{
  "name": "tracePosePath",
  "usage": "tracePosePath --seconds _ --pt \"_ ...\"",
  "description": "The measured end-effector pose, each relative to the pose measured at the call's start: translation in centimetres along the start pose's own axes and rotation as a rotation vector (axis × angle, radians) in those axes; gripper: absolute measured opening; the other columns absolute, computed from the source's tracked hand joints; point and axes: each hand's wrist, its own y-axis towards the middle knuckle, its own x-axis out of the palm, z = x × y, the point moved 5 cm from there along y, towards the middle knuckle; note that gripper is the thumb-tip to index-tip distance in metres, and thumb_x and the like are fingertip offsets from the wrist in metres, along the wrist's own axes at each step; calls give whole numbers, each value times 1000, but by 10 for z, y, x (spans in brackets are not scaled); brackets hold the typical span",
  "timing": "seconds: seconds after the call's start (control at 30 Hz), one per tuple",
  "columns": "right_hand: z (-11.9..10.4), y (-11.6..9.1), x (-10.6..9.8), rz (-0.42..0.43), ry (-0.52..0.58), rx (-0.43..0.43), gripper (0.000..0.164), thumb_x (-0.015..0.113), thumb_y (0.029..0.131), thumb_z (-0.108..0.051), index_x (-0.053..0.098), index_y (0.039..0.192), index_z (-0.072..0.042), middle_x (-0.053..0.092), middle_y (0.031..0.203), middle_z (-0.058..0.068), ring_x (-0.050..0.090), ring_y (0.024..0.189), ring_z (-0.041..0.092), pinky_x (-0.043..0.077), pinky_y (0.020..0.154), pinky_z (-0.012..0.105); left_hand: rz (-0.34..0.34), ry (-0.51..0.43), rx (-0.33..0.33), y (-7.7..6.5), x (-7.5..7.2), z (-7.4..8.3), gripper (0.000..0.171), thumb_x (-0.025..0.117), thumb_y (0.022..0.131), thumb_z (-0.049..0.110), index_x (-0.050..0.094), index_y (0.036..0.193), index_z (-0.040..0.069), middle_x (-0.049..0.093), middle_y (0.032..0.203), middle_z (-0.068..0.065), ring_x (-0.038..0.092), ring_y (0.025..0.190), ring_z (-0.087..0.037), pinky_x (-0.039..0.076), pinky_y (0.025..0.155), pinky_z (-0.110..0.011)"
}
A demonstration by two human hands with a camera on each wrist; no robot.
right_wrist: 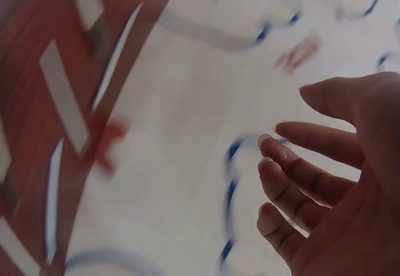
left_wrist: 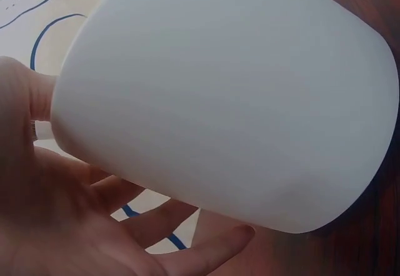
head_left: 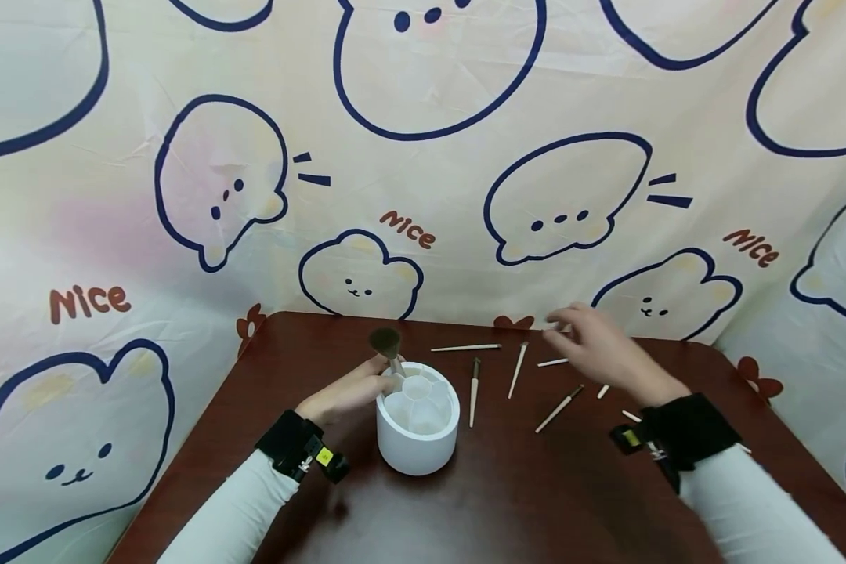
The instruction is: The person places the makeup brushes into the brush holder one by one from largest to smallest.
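1. While gripping white holder (head_left: 417,450) by its rim with left hand (head_left: 348,392), thumb over edge, treat as probably light, stiff, slippery; best held by the wall.
2. Fan brush (head_left: 385,343) tilted inside, near left thumb; contact unclear.
3. Loose brushes (head_left: 474,394) beyond on counter (head_left: 536,501): likely light, roll-prone; pinch mid-handle.
4. Holding nothing with right hand (head_left: 609,348) near farther brushes, fingers loosely curved.
5. Glossy dark-red top; patterned cloth (head_left: 458,180) hung behind.

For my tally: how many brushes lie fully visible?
4, right of the holder: a rearmost brush, two in between, one rightmost. Others near the right hand are partly hidden.
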Motion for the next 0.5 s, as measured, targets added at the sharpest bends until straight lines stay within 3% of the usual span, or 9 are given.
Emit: tracePosePath --seconds 0.13,0.27,0.37,0.5 --pt "66 -20 -5 -74 -87 153 32 53 93 -18 58 116 4 62 100 17 59 79 25 47 69 44 31 36 12 1 -5 0 45 49 88 15 42 133 11 42 136 -7 39 119 -25 35 97 -49" --pt "127 -46 8 -194 -136 300 35 57 88 -17 56 114 7 62 93 18 59 77 28 46 66 45 52 53 13 0 -7 -2 42 50 89 13 45 131 14 40 138 -6 33 127 -26 30 100 -54" --pt "160 -63 19 -258 -168 355 39 61 85 -17 55 112 11 60 96 25 58 84 36 45 68 49 61 69 25 -1 -7 -2 41 51 89 12 47 130 15 41 137 -6 31 129 -26 28 102 -55" --pt "189 -80 27 -302 -198 413 48 63 83 -15 49 116 17 53 109 37 50 98 49 42 78 58 70 92 32 -1 -7 -1 40 51 88 10 46 128 14 41 136 -6 32 128 -26 28 102 -55"
